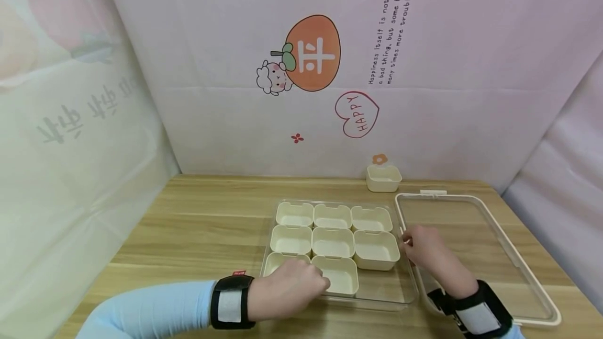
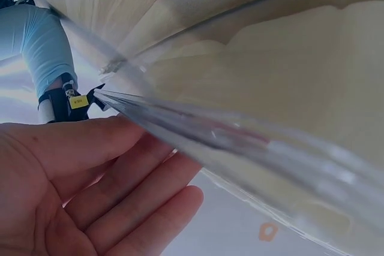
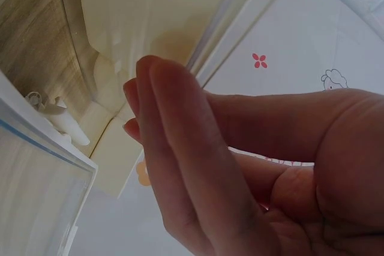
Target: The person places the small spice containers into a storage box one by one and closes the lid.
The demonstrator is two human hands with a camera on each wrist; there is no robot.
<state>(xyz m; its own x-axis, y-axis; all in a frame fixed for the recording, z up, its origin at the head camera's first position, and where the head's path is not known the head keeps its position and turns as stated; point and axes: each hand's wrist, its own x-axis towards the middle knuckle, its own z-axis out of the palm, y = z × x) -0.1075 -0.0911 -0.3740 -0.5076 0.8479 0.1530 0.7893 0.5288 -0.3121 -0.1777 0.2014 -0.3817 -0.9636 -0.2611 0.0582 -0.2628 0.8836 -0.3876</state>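
In the lower middle of the head view, one clear box (image 1: 383, 284) is on the wooden table (image 1: 188, 234). It holds eight small cream cups (image 1: 332, 245): three in the upper row, three in the middle row and two in the lower row. The left hand (image 1: 289, 289) is at the lower edge of this box, partly in front of the lower left cup. In its wrist view, the thumb and the forefinger side are together on the rim, pinching it, while the other fingers extend outside the wall.

The right hand (image 1: 428, 250) is at the right wall of the box. Its fingers are bent, and its wrist view shows the thumb and fingertips closed together on the rim.

At the right of the frame lies a clear lid (image 1: 480, 260) with a white border, just beside the box; I cannot tell if they touch. One more cup (image 1: 383, 179) stands above the box, near the printed cloth (image 1: 212, 67). Each wrist has a black band (image 1: 231, 302).
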